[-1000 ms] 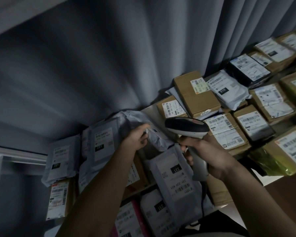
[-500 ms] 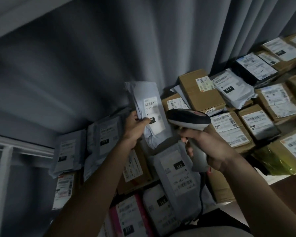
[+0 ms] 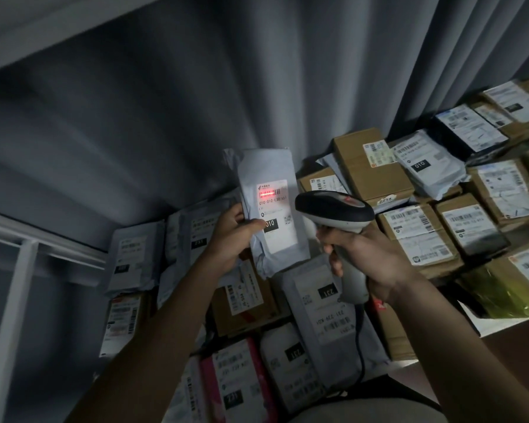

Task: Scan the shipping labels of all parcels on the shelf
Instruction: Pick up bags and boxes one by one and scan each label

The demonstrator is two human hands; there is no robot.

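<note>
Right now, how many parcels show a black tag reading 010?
2: the grey mailer the left hand holds up under the scanner's red light, and another grey mailer lying farther right. Other tags may be blurred or hidden.

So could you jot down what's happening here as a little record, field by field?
left hand: holds a grey mailer bag upright, thumb on its label
right hand: grips a barcode scanner
scanner light: red line across the barcode on the white label
label code: black tag reading 010
surroundings: cardboard boxes and other labelled bags, grey curtain behind
</note>
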